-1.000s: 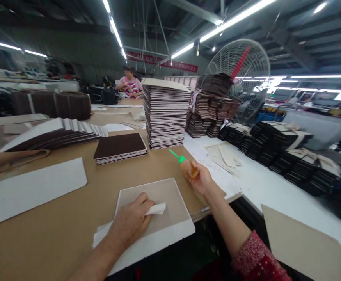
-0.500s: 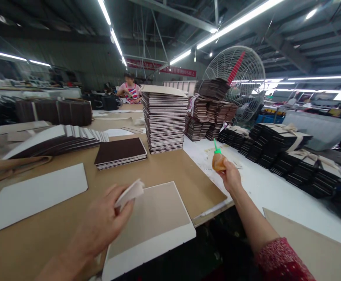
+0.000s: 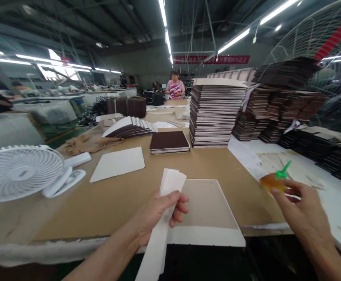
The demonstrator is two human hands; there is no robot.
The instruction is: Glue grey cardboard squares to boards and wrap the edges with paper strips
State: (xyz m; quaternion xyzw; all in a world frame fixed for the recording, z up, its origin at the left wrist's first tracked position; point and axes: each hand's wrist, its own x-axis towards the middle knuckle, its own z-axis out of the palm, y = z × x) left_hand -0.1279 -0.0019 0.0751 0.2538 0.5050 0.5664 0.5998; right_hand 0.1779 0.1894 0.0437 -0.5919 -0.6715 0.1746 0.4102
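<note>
My left hand [image 3: 166,212] is closed around a few long white strips [image 3: 155,242], thumb on top, above a beige panel [image 3: 205,207] with a white border along its near side. That panel lies at the table's front edge. Out to the right, my right hand [image 3: 305,207] grips a squeeze bottle [image 3: 271,182] of amber liquid with a green nozzle [image 3: 283,171], tilted over the white tabletop. Beyond the panel lie a small pile of dark brown covers [image 3: 169,141] and a tall stack of dark boards with pale edges [image 3: 217,113].
A white fan [image 3: 21,173] stands at the left, near a white sheet [image 3: 119,164] on the brown tabletop [image 3: 100,210]. Fanned boards [image 3: 129,128] and brown bundles [image 3: 126,106] lie farther back. More brown stacks [image 3: 276,109] rise at right. A person [image 3: 175,86] is at the far end.
The view has swung left, bringing the white fan into sight. My left hand now shows long strips hanging toward me. The bottle in my right hand has changed its tilt.
</note>
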